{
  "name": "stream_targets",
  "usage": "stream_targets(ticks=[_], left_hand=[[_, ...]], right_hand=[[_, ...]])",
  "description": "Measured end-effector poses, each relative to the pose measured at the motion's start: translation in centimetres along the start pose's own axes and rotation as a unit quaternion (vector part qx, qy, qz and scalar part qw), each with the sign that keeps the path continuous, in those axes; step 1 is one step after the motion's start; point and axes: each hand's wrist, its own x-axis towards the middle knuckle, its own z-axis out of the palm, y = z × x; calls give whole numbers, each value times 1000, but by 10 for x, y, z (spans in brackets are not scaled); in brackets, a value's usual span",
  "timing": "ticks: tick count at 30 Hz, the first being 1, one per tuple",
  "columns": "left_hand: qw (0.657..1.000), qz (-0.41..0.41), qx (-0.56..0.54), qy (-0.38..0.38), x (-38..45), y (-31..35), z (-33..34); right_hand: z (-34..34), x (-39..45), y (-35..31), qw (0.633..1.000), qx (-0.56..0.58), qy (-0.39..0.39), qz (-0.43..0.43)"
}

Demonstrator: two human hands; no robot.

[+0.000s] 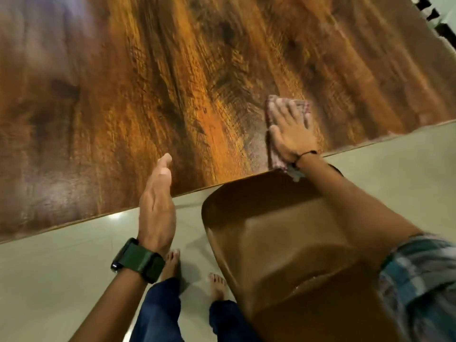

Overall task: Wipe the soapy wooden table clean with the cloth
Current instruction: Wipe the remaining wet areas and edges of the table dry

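Glossy brown wooden table (172,82) mostly unwiped, I judge: right hand (291,134) flat on checked cloth (276,159), left hand (158,206) open, empty.

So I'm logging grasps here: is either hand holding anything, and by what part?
The right hand presses flat on the cloth's middle, fingers spread, not gripping. The left hand is open, edge-on near the table edge, holding nothing.

We count one wooden table (172,82) and, on it, one cloth (276,154). At the table's near edge we count two hands: one left hand (156,206), one right hand (291,134). Below that edge: one brown chair (283,243), two bare feet (170,265), one wristwatch (138,260).
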Motion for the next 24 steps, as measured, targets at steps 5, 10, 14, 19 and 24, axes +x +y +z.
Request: stream_targets(ticks=[5,10,14,19,24], left_hand=[[1000,2,-23,10,-23,-3,31],[999,13,-30,9,-36,6,43],[999,38,-9,5,-32,13,50],[999,45,-11,-12,-28,8,61],[998,43,-29,-30,-28,2,69]], right_hand=[[-11,12,63,995,18,20,92],[8,4,-49,999,25,24,-5],[26,-13,-155,989,8,-5,-150],[26,-8,-130,980,-20,1,-196],[12,13,-30,997,31,23,-61]])
